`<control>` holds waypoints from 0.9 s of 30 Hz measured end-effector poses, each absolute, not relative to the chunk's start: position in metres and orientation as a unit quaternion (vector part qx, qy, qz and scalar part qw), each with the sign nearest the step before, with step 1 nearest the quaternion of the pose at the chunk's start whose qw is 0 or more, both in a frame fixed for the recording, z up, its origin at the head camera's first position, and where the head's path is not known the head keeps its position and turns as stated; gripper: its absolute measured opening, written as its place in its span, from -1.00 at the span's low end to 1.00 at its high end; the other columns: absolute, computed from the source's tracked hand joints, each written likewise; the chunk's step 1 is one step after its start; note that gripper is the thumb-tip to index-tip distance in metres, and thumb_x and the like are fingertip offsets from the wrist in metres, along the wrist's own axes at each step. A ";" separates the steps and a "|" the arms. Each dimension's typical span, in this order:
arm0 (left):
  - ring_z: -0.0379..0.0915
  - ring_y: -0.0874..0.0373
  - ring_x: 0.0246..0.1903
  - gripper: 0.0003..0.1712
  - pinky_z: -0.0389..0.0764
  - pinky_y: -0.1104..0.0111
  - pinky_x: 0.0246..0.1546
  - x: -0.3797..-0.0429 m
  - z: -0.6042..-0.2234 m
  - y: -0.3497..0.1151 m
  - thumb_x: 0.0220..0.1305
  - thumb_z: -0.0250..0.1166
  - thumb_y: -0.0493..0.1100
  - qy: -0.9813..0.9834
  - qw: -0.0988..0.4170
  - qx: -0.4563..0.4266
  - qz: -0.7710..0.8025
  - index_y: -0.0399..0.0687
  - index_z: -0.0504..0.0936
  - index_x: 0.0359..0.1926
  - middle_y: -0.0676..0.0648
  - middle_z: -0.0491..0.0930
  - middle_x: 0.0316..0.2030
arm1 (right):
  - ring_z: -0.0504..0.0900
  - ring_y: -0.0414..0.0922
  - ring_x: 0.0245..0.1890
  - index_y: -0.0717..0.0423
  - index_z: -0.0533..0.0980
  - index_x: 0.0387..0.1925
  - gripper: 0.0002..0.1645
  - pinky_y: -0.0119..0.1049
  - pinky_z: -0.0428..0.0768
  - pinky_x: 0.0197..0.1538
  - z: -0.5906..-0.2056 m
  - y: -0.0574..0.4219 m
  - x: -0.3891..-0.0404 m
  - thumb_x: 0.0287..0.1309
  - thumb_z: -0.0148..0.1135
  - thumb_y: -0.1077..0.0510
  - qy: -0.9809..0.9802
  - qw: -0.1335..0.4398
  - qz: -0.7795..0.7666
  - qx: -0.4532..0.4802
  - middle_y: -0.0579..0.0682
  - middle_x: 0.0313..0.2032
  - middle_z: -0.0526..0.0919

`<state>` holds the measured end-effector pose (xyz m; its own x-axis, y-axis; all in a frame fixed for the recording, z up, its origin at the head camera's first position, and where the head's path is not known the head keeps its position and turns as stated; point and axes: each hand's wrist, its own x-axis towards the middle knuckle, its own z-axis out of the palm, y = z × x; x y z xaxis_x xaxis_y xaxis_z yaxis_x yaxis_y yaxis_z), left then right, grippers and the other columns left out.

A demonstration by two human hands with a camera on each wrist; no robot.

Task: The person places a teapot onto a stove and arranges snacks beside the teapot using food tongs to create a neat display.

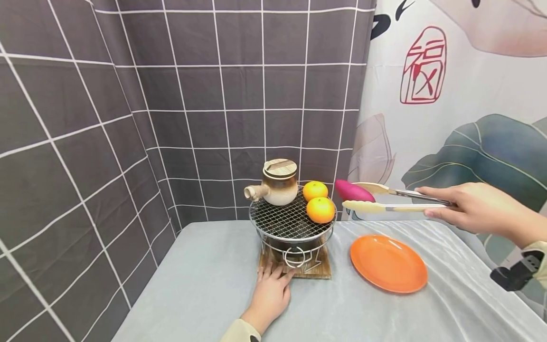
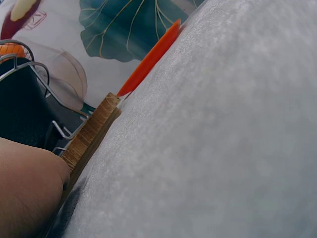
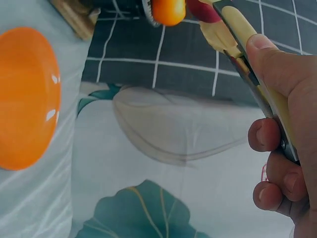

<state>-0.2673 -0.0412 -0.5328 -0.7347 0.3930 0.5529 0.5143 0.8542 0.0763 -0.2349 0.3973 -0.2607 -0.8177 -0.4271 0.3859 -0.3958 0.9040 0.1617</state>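
My right hand (image 1: 483, 207) grips a pair of tongs (image 1: 410, 207) with pale tips and metal arms. Between the tips is a magenta sweet potato (image 1: 353, 191), held in the air right of the grill and higher than the orange plate (image 1: 389, 263). In the right wrist view, thumb and fingers wrap the tongs (image 3: 267, 99). My left hand (image 1: 269, 297) rests with extended fingers at the front edge of the wooden board (image 1: 322, 270) under the grill. Its fingertips are hidden in the left wrist view, where the board's edge (image 2: 94, 131) shows beside the hand.
On the round wire grill (image 1: 282, 225) stand a lidded clay pot (image 1: 279, 190) with a side handle and two oranges (image 1: 320, 210). A grey tiled-pattern curtain (image 1: 205, 118) hangs behind and left. A pale cloth (image 1: 205, 285) covers the table.
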 end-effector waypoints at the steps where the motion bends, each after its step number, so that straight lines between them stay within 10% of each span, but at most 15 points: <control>1: 0.46 -0.31 0.22 -0.51 0.43 -0.25 0.15 -0.267 -0.533 -0.041 0.16 0.32 -0.15 -0.925 0.267 -0.245 -0.112 0.22 0.70 0.16 -0.09 0.61 0.19 | 0.35 -0.40 -0.57 0.01 0.57 0.26 -0.30 -0.27 0.41 -0.45 -0.259 0.394 -0.235 0.12 0.45 -0.15 -0.952 0.209 -0.037 0.219 -0.38 -0.62 0.38; 15: 0.47 -0.27 0.22 -0.54 0.43 -0.24 0.15 -0.268 -0.535 -0.041 0.18 0.32 -0.11 -0.925 0.271 -0.246 -0.105 0.22 0.71 0.14 -0.07 0.61 0.19 | 0.50 -0.34 -0.48 -0.02 0.60 0.23 -0.30 -0.21 0.48 -0.43 -0.247 0.345 -0.250 0.07 0.49 -0.15 -0.929 0.231 -0.027 0.289 -0.36 -0.49 0.59; 27: 0.48 -0.30 0.20 -0.54 0.44 -0.27 0.12 -0.268 -0.534 -0.041 0.14 0.33 -0.14 -0.918 0.283 -0.252 -0.114 0.18 0.73 0.11 -0.09 0.63 0.17 | 0.28 -0.42 -0.65 -0.07 0.58 0.26 -0.33 -0.32 0.36 -0.51 -0.253 0.303 -0.263 0.14 0.43 -0.18 -0.918 0.214 -0.010 0.334 -0.46 -0.73 0.22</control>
